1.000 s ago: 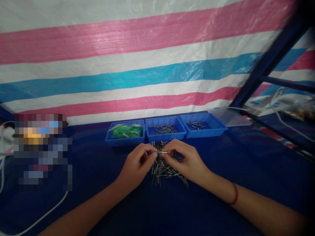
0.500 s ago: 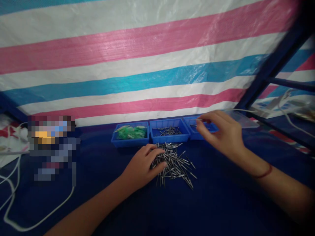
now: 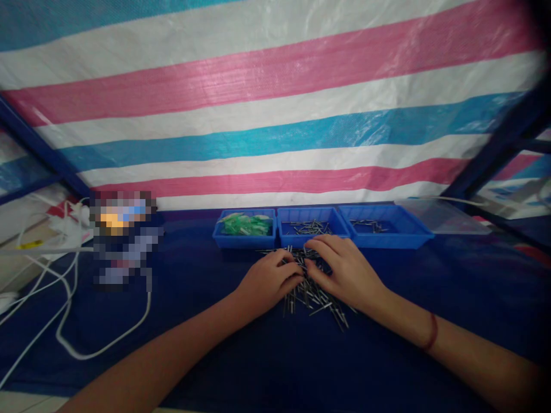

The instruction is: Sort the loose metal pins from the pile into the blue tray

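Observation:
A loose pile of blind rivets (image 3: 316, 297), thin metal pins with thicker ends, lies on the dark blue table. My left hand (image 3: 269, 281) rests at the pile's left side, thumb and forefinger pinched close together over the rivets; what lies between the tips is hard to make out. From the right, my right hand (image 3: 344, 269) reaches over the pile, its thumb and forefinger apart. Behind the pile, the middle blue bin (image 3: 284, 236) holds some rivets. A few more rivets lie in the right blue bin (image 3: 400, 234).
The left blue bin (image 3: 245, 241) holds green plastic packets (image 3: 246, 223). A clear plastic sheet or lid (image 3: 451, 221) lies at the back right. White cables (image 3: 81, 355) loop across the table's left side, near a blurred-out area. A striped tarp (image 3: 275, 132) hangs behind.
My right hand has moved from over the right bin back left and down to the pile. My left thumb and forefinger have drawn closer together. The camera view has shifted left.

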The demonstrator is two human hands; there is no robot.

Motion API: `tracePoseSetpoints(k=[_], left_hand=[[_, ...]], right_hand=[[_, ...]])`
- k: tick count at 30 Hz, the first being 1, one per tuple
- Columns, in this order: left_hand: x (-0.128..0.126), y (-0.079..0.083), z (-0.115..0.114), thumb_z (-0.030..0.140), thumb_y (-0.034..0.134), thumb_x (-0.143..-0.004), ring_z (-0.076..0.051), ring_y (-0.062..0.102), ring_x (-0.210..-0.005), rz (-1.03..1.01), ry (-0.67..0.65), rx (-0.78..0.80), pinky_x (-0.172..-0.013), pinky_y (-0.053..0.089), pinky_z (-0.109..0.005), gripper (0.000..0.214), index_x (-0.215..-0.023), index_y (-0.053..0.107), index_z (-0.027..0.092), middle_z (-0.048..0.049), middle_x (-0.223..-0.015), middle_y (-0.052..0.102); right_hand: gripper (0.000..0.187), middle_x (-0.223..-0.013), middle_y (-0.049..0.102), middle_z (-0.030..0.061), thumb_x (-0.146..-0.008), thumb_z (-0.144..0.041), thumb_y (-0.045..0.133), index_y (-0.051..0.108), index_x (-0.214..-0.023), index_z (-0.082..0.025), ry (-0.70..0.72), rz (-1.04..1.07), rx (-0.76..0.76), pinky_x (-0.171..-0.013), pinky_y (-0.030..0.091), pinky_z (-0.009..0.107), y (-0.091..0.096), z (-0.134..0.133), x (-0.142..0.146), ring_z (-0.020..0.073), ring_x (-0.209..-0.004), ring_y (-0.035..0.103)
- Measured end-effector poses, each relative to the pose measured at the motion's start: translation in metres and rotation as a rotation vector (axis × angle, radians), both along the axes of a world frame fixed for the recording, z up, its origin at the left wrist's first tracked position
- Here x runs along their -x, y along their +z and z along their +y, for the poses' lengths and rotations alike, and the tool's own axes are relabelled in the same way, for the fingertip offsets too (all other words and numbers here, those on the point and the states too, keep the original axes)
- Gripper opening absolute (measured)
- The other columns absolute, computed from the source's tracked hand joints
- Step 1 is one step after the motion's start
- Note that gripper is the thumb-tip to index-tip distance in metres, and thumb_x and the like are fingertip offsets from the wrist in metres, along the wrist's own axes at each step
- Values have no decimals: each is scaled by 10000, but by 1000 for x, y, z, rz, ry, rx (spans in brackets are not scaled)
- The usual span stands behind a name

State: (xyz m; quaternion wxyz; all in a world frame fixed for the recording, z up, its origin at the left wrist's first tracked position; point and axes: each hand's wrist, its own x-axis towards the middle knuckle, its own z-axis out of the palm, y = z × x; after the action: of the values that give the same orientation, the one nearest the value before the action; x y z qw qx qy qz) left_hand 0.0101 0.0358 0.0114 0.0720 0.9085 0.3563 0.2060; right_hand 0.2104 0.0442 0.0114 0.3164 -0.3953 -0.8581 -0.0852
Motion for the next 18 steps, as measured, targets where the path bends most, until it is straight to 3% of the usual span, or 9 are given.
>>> tracePoseSetpoints(k=[5,12,18], left_hand=[[-2,-1,0,277,478,-925,-186,561,-943,-52,23,-17,-849,454,-322,195,-944,647,182,-77,-1026,584],[-2,4,-8,273,486,-925,-195,571,-973,-128,56,-23,-818,427,-327,165,-956,626,192,-60,-1032,624],[-2,3,-5,217,520,-911,-138,604,-846,-297,-14,148,-782,451,-250,113,-926,622,173,-31,-901,647]], right_hand=[[147,-951,647,73,-839,-211,544,597,-972,-175,86,99,143,-735,396,354,-12,-7,3,219,-867,569],[76,-836,650,33,-844,-239,571,605,-886,-186,227,191,216,-709,358,330,-3,-13,-1,179,-795,546],[143,-771,640,29,-901,-230,503,612,-824,-179,228,198,223,-695,358,319,-2,-16,0,162,-745,555]])
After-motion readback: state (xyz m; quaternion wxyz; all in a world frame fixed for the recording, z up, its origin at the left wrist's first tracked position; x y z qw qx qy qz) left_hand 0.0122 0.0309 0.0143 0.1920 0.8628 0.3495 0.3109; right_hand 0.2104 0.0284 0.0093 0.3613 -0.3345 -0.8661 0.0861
